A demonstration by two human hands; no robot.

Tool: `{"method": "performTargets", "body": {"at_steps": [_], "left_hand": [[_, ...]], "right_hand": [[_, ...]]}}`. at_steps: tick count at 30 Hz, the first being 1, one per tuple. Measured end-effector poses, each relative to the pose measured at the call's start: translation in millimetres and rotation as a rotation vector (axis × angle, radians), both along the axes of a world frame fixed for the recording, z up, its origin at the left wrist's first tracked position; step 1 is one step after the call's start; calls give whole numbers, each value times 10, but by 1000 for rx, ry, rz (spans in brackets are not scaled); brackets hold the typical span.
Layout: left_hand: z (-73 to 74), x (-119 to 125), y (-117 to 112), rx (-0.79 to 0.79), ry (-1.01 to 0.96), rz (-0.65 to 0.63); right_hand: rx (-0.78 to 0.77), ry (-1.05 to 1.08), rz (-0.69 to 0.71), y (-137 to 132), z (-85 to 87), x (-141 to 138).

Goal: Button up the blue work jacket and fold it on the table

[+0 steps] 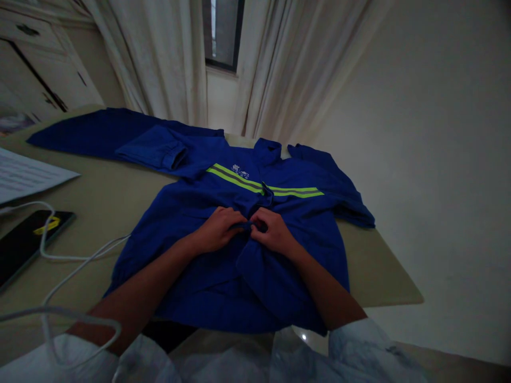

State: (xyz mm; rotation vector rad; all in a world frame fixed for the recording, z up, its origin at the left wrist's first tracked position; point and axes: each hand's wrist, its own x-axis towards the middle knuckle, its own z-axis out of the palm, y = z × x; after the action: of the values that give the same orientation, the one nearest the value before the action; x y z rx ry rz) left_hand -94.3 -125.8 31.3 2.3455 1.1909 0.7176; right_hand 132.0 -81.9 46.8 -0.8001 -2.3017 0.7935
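Left hand [221, 227] and right hand [272, 230] are pinching blue jacket [231, 261] at its front opening; phone [24, 246] is lying left of jacket.

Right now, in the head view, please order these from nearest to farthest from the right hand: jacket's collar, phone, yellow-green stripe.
From the right hand:
1. Yellow-green stripe, just beyond it
2. Collar, at the jacket's far end
3. Phone, far left on the table
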Motion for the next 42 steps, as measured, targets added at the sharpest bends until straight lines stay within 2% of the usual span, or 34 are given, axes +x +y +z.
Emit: {"method": "performTargets", "body": {"at_steps": [2, 4, 12, 21, 29, 33, 36, 40, 42], "left_hand": [[-18, -1, 1, -3, -12, -6], [-30, -3, 3, -7, -26, -13], [-6, -30, -8, -55, -36, -72], [9, 25, -64, -60, -20, -46], [49, 67, -31, 33, 61, -9], [38, 152, -49, 114, 144, 103], [15, 205, -83, 181, 177, 141], [63, 160, -113, 226, 30, 212], [172, 101, -153, 127, -140, 211]], "right_hand": [[57, -12, 8, -34, 3, 9], [51, -10, 7, -48, 1, 27], [-248, 12, -68, -3, -21, 121], [-307, 55, -76, -57, -83, 63], [-184, 72, -76, -100, -71, 21], [-123, 34, -172, -138, -51, -40], [-134, -28, -227, -136, -82, -101], [-140, -96, -318, -116, -85, -75], [-199, -45, -249, -170, 13, 38]]}}
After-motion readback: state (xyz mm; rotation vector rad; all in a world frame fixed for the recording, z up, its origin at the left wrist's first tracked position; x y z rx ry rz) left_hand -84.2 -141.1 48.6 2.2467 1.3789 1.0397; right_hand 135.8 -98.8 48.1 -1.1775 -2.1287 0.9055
